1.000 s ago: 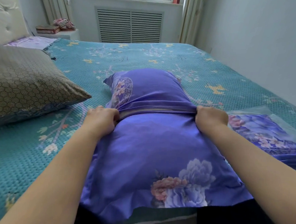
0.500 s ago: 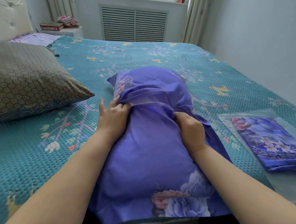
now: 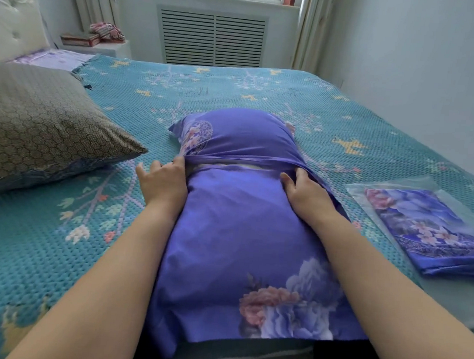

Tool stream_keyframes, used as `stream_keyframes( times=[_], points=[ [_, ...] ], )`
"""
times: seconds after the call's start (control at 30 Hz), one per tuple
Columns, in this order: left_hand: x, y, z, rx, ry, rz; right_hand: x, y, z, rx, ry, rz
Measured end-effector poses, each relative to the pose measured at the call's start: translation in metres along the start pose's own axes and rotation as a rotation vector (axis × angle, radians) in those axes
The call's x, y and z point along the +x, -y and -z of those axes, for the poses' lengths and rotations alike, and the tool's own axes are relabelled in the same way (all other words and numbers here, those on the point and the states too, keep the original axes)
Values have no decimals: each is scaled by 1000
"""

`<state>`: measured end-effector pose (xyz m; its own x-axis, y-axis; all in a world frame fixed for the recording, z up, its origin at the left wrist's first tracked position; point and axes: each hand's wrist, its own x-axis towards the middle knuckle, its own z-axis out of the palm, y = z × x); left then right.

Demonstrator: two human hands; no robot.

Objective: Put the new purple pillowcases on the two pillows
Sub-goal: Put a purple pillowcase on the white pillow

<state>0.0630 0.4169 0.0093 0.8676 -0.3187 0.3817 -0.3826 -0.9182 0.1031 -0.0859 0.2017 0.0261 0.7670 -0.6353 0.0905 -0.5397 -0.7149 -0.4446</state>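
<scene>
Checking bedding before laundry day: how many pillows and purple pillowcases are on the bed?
Pillows: 2, the brown-patterned pillow and the pillow being covered.
Purple pillowcases: 2, the fitted pillowcase and the packaged pillowcase.
Total: 4
</scene>
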Motion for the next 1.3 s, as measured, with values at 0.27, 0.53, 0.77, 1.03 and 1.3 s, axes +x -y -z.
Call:
stream_keyframes(
  times=[0.27,0.53,0.77,1.03,1.3],
  points=[
    [-2,-26,35,-307,-158,-197,-80,76,7,-122,119,479],
    [-9,-40,41,-535,-256,-276,-30,68,-34,-174,349,308],
    [-39,-26,40,-379,58,-324,-29,64,-44,-228,59,296],
    [-53,-24,30,-294,-87,-372,-60,43,-24,-97,-426,613],
    [-68,-13,17,-479,-252,-256,-14,-34,29,86,-265,-212]
  ],
)
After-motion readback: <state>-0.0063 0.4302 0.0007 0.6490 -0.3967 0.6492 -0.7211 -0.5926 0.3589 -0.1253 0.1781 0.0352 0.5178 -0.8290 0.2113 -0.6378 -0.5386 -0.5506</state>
